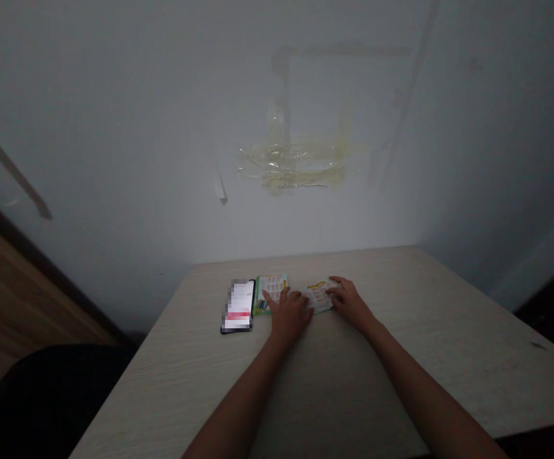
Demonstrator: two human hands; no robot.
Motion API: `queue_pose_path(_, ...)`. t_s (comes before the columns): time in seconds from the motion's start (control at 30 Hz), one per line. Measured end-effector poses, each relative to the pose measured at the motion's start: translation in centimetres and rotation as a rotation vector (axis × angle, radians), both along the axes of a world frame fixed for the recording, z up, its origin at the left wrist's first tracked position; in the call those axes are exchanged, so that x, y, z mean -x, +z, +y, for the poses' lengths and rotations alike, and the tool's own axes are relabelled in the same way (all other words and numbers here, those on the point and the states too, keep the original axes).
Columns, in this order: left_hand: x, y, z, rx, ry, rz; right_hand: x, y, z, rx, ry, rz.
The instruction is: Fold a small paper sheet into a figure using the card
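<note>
A small open booklet with printed, colourful pages and green edges lies on the table. My left hand rests over its middle, fingers spread across the pages and hiding part of them. At the right page's outer edge is my right hand, its fingers apart and touching the paper. Whether any of them reach under the page cannot be seen. Just left of the booklet, close beside it, lies a phone in a dark case, its bright screen partly blurred out.
The pale wood-grain table meets a grey-white wall at the back. Yellowed clear tape sticks to that wall. A dark rounded object stands at the lower left, near a brown wooden panel. A small dark scrap lies on the right.
</note>
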State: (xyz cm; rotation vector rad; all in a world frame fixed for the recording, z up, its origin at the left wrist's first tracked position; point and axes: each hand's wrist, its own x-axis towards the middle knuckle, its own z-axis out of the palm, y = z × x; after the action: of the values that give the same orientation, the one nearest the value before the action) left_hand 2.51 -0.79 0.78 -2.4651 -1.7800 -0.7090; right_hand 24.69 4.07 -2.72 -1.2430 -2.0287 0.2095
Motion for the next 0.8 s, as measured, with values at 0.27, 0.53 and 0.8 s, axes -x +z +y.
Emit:
queue_pose_path(0.27,0.1,0.0,0.0,-0.01,0.007,0.017,0.0,0.7,-0.3,0.093,0.026,-0.134)
queue_pose_path(0.53,0.4,-0.1,0.2,0.063,-0.059,0.006,-0.6,1.1,-0.5,0.121,0.095,-0.219)
queue_pose_path(0.8,1.0,0.1,0.6,0.089,-0.107,-0.023,-1.2,1.8,-0.8,0.157,0.173,-0.213)
